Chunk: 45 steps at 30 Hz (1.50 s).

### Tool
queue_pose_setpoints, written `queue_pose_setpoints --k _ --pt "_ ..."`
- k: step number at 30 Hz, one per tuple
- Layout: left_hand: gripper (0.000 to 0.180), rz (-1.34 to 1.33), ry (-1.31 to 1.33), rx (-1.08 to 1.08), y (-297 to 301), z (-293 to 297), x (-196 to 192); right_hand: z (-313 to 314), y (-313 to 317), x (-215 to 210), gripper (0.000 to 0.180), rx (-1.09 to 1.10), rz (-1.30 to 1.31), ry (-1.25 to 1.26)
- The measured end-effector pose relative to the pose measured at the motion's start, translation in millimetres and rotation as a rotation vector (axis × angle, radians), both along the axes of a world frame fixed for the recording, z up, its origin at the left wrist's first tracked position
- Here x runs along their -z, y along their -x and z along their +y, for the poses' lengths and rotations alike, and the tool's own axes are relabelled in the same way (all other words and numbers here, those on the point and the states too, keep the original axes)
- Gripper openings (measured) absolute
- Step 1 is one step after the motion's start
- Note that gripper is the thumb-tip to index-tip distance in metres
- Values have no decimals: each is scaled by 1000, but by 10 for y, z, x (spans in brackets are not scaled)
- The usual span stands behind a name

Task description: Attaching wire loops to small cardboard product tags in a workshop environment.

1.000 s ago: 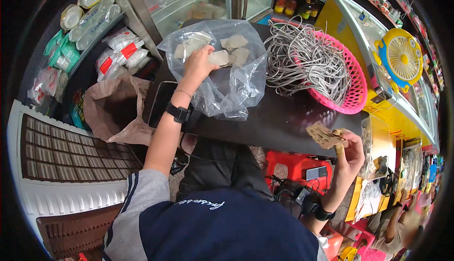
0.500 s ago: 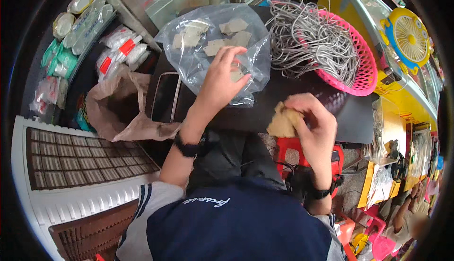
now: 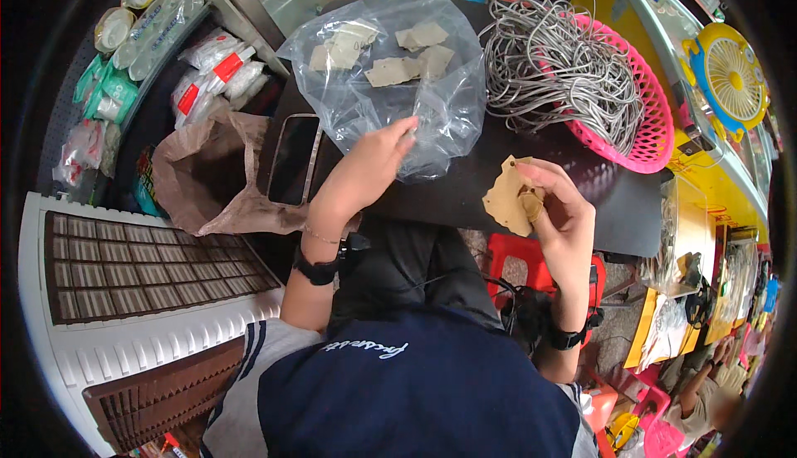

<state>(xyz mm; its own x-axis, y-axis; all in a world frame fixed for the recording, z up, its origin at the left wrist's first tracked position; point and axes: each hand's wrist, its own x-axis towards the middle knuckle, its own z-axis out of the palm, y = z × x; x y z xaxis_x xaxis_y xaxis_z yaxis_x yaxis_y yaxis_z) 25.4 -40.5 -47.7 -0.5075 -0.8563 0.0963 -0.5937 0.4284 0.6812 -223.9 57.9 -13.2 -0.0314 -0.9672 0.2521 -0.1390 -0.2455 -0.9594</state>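
Observation:
My right hand [image 3: 560, 213] pinches a torn tan piece of cardboard [image 3: 504, 196] above the near edge of the dark table [image 3: 407, 207]. The piece has ragged edges, and a small part of it is folded between thumb and fingers. My left hand [image 3: 369, 167] is closed, thumb against fingers, at the near edge of a clear plastic bag [image 3: 452, 122], seemingly gripping the film. Several torn greyish cardboard pieces [image 3: 394, 71] show through the bag, farther from me than my left hand.
A pink basket [image 3: 660, 122] piled with grey cord [image 3: 573, 84] stands at the far right. Left of the bag lies a phone [image 3: 292, 159], beside an open brown bag [image 3: 183, 167]. A white air cooler [image 3: 37, 284] stands at the left, a red stool [image 3: 506, 250] below the table edge.
My left hand has drawn back toward me and closed at the bag's near edge; its fingers were spread over it before. My right hand has turned the cardboard, showing its flat side.

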Motion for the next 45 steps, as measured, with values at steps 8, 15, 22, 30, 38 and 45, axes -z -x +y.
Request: queue_pose_setpoints --k 8,15,22,30,38,45 --pt "38 849 -524 100 304 522 -504 107 -140 -177 28 84 -78 136" --pt "45 921 -694 247 476 652 -498 114 -241 -290 28 96 373 394" --pt "50 947 -716 210 449 641 -493 76 -201 -282 46 16 601 459" --pt "73 992 -644 327 466 630 -404 100 -196 -237 48 56 589 379" --pt "72 893 -545 309 452 616 -363 154 -210 -293 55 155 515 338" --pt "68 803 -427 299 425 592 -301 167 -236 -312 60 123 422 178"
